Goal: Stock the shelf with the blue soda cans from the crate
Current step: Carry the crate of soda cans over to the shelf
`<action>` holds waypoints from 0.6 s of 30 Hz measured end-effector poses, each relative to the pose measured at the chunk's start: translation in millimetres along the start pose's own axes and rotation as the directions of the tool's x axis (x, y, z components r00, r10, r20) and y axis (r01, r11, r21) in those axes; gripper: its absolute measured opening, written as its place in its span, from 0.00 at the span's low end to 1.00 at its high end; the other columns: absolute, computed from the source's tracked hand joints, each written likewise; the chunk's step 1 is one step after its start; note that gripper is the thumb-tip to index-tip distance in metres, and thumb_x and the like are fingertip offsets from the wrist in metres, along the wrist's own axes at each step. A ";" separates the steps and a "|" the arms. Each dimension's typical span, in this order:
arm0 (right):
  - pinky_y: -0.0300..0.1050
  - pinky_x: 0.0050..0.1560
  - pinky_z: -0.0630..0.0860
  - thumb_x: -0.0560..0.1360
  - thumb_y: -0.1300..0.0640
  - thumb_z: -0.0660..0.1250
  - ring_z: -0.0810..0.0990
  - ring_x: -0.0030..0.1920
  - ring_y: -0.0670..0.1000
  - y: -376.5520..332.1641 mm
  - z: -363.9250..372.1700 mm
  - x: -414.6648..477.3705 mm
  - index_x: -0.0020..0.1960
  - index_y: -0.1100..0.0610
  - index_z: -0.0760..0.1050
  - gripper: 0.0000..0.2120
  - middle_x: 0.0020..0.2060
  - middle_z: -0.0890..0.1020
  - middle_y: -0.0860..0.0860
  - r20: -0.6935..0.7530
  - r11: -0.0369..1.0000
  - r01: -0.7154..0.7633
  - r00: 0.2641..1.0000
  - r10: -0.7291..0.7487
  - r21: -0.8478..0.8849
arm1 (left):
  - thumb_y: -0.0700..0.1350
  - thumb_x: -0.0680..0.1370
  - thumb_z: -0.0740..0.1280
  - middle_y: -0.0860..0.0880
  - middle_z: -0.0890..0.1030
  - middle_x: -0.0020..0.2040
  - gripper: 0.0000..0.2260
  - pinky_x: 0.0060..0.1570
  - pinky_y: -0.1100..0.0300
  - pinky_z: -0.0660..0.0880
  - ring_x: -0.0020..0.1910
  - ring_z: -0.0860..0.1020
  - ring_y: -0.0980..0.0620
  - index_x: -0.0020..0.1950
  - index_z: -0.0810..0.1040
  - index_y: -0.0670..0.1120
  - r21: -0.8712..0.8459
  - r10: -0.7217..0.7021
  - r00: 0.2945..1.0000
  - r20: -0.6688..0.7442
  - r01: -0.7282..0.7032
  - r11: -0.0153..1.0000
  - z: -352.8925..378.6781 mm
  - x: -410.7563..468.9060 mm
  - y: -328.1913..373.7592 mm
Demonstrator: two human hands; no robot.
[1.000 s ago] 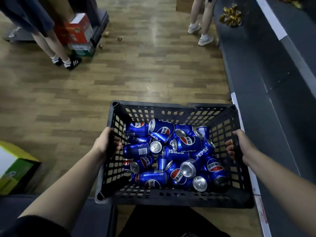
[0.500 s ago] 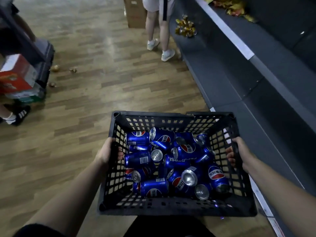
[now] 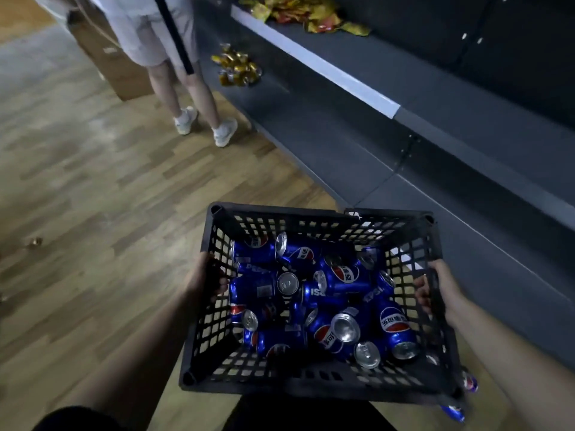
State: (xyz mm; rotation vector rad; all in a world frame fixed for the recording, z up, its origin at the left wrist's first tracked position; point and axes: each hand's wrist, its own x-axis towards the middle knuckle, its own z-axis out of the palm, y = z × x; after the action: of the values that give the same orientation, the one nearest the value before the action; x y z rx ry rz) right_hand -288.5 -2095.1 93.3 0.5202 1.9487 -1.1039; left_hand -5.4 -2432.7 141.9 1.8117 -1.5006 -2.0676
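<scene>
Right now you hold the black lattice crate point(image 3: 311, 217) in front of you, above the wooden floor point(image 3: 93, 181). Your left hand point(image 3: 205, 279) grips the crate's left wall, fingers curled over it so the tips show on the inside. Your right hand point(image 3: 441, 287) clamps the right wall the same way, fingers wrapped inward through the side. The blue soda cans point(image 3: 342, 275) lie in a jumbled heap on the crate's bottom, nearly all on their sides, silver ends pointing every way. Two more blue cans point(image 3: 469, 384) show just below the crate's near right corner; what they rest on you cannot tell.

The dark grey shelf point(image 3: 420, 88) runs along your right, its tiers edged with a white strip, and the crate's right side is near it but not touching. A pile of gold packets point(image 3: 236, 68) sits on the lowest tier farther down, and yellow and orange packets point(image 3: 305, 14) lie on the tier above. Another person point(image 3: 161, 35) in white sneakers stands by the shelf beside a cardboard box point(image 3: 124, 76).
</scene>
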 end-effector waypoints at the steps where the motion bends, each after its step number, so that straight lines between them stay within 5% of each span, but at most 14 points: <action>1: 0.40 0.27 0.66 0.70 0.40 0.58 0.70 0.23 0.54 -0.8 3.5 0.7 0.36 0.60 0.75 0.23 0.21 0.75 0.53 -0.030 0.999 -0.024 0.999 0.024 0.027 | 0.57 0.82 0.48 0.48 0.71 0.27 0.23 0.23 0.63 0.59 0.24 0.66 0.53 0.38 0.71 0.44 0.018 -0.019 0.999 0.039 0.018 1.000 1.7 14.6 11.9; 6: 0.40 0.28 0.65 0.72 0.42 0.57 0.70 0.25 0.53 -22.8 16.6 -2.3 0.36 0.60 0.75 0.22 0.24 0.74 0.54 -0.066 0.990 -0.045 0.996 0.054 0.131 | 0.59 0.80 0.49 0.49 0.71 0.27 0.21 0.23 0.66 0.59 0.22 0.66 0.54 0.36 0.68 0.46 0.035 -0.060 0.996 0.068 0.057 0.998 -2.6 43.6 27.4; 11: 0.39 0.26 0.63 0.75 0.42 0.55 0.69 0.22 0.53 -28.3 27.9 6.4 0.35 0.60 0.72 0.22 0.19 0.73 0.52 -0.112 0.954 -0.120 0.981 0.155 0.274 | 0.54 0.79 0.54 0.43 0.75 0.35 0.18 0.35 0.57 0.66 0.33 0.72 0.46 0.39 0.71 0.43 0.175 -0.042 0.995 0.086 0.026 0.984 21.4 93.3 85.7; 18: 0.41 0.29 0.64 0.75 0.40 0.55 0.72 0.25 0.53 -8.4 41.9 14.2 0.38 0.59 0.74 0.23 0.21 0.75 0.52 -0.214 0.902 -0.128 0.949 0.233 0.413 | 0.57 0.75 0.58 0.48 0.72 0.32 0.15 0.30 0.59 0.65 0.28 0.72 0.50 0.37 0.70 0.48 0.285 -0.152 0.951 0.269 0.072 0.956 39.4 163.5 132.2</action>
State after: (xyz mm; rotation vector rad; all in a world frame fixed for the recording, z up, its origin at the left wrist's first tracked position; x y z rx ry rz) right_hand -283.5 -2135.6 74.2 1.0946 1.8461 -1.3689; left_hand -162.2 -2571.2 97.1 1.7756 -1.8786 -2.3715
